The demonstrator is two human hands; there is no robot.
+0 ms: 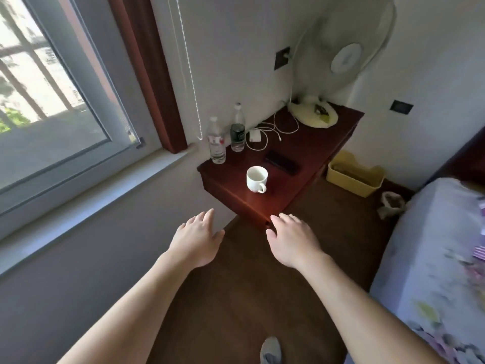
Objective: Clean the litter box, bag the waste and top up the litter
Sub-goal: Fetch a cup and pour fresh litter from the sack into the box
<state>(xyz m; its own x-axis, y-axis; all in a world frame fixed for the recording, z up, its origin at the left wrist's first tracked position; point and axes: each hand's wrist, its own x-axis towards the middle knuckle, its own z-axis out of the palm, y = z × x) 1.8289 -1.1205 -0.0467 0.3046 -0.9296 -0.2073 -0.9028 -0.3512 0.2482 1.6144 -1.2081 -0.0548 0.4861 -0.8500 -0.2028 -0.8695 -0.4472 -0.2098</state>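
Note:
A yellow litter box (354, 173) stands on the brown floor against the far wall, between the nightstand and the bed. A small grey bag (392, 204) sits on the floor just in front of it. My left hand (197, 238) and my right hand (292, 237) reach forward, palms down, fingers relaxed and holding nothing. Both hover over the floor just short of the nightstand's near corner, well left of the litter box.
The dark red nightstand (296, 164) carries a white mug (256, 178), two plastic bottles (216, 141), a charger with cable, a dark phone and a white fan (341, 56). A window wall runs along the left. A bed with a flowered cover (441, 258) fills the right.

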